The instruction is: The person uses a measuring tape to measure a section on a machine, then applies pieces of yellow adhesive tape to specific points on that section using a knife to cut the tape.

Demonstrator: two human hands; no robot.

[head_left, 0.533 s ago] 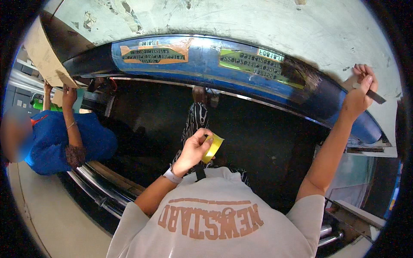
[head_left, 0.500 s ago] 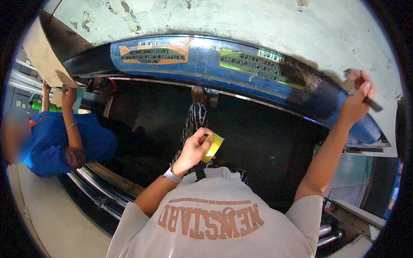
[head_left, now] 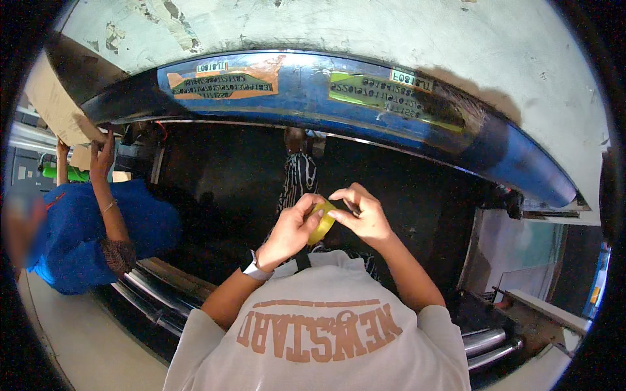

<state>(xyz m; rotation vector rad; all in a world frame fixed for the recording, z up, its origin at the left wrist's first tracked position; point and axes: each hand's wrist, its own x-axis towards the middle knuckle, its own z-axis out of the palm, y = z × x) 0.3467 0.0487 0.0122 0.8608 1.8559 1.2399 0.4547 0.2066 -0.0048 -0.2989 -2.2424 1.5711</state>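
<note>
In front of my chest, my left hand (head_left: pixel 291 225) grips a roll of yellow tape (head_left: pixel 320 227) between thumb and fingers. My right hand (head_left: pixel 364 214) is beside it, thumb and index finger closed at the roll's upper right edge. A slim dark tool (head_left: pixel 354 208) shows partly inside the right hand; its kind is hidden by the fingers. Beyond both hands lies a long blue and black cylinder (head_left: pixel 306 111) with orange and green patches of raised, mirror-reversed characters on it.
A pale, worn tabletop (head_left: pixel 326 26) spreads behind the cylinder. At the left, a person in blue (head_left: pixel 111 228) holds a brown cardboard sheet (head_left: pixel 62 104). Shiny metal rollers lie on racks (head_left: pixel 153 303) at the lower left, and more metal rollers (head_left: pixel 486 340) at the lower right.
My right hand has come from the cylinder's right end to the tape roll, with the dark tool still in it. The left hand stays around the roll.
</note>
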